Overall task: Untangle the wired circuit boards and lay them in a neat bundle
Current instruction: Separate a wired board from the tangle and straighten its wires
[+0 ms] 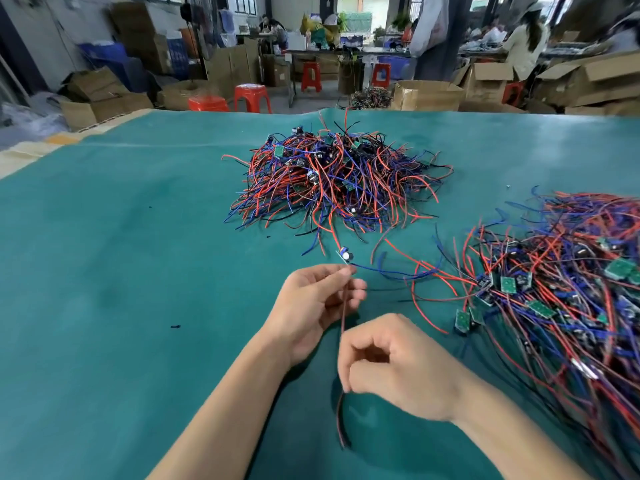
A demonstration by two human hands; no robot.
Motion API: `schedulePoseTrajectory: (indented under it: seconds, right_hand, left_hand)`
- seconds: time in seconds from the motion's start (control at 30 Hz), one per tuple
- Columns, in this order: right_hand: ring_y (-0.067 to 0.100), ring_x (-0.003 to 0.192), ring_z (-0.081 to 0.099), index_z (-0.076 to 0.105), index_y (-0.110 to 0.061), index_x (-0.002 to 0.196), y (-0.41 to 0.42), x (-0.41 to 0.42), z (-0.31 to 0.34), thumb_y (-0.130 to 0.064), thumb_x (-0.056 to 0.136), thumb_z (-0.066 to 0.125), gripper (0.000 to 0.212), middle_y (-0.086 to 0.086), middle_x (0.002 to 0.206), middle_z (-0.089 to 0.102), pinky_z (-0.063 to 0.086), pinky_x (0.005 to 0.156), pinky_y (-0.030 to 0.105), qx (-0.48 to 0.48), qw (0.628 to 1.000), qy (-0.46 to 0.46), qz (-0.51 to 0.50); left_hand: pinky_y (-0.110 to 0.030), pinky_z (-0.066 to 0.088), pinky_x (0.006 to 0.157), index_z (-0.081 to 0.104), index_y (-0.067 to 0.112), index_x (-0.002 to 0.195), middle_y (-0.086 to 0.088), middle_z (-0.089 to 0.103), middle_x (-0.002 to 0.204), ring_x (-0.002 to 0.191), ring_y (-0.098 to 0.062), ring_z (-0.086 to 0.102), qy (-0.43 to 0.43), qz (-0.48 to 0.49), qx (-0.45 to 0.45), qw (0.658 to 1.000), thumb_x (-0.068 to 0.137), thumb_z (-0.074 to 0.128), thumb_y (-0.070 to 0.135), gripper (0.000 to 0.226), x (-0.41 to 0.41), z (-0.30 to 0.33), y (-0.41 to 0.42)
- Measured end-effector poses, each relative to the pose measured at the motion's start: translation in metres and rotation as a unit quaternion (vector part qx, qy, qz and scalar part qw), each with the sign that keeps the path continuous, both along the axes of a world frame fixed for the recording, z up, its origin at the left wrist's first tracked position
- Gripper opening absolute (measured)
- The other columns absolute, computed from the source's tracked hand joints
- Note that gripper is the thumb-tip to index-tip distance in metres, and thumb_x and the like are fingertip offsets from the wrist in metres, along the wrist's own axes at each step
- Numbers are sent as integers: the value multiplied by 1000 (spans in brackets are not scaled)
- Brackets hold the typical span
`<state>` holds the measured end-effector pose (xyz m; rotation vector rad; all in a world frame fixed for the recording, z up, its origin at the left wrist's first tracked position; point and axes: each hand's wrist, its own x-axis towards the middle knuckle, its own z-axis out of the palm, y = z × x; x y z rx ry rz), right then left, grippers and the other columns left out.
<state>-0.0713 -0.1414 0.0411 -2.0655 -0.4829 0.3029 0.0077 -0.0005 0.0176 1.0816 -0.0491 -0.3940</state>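
A small circuit board (344, 255) hung just beyond the left hand (317, 301), whose fingertips pinched its wires (343, 318); the right hand (398, 365) pinched them lower.

Head camera, looking forward and down over your worktop

You are wearing the only camera on your head; it is facing forward and tilting down at the green worktop (121, 237), sitting close above your forearms at the lower edge and taking in, wide-angle, the workshop beyond the far edge.
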Motion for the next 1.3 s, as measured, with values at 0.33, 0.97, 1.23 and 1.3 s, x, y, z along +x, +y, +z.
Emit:
schedulePoseTrajectory:
  seconds: [0.33, 0.97, 1.23, 1.3]
  right_hand:
    - [13, 56, 56, 73, -14, 105, -19, 26, -10, -18, 94, 70, 12, 7, 82, 73, 40, 43, 24, 304, 892, 102, -319]
    - [15, 70, 70, 80, -24, 69, -11, 22, -18, 3, 81, 76, 30, -9, 93, 69, 57, 68, 32, 135, 943, -123, -279]
    - [26, 70, 71, 76, -11, 77, -19, 30, -22, -17, 95, 69, 20, 7, 75, 76, 58, 63, 34, 249, 900, -12, -357]
    - [23, 66, 67, 73, -11, 74, -19, 30, -20, -23, 97, 67, 26, 9, 72, 71, 52, 58, 31, 293, 894, 28, -338]
  left_hand:
    - [-21, 49, 54, 67, 3, 106, -9, 64, 71, 56, -14, 58, -61, -63, 48, 995, 98, 54, 5, 15, -5, 1, 3]
    - [-25, 57, 62, 65, -1, 93, -12, 66, 75, 63, -18, 67, -43, -137, 54, 988, 100, 55, 16, 21, -9, 4, 3]
    - [-21, 47, 52, 66, -2, 93, -14, 70, 77, 57, -16, 60, -125, -73, 95, 985, 94, 61, 3, 7, -12, -3, -4]
    - [-21, 47, 53, 68, -4, 94, -14, 70, 78, 57, -15, 61, -152, -85, 132, 976, 93, 63, 2, 7, -13, -3, -6]
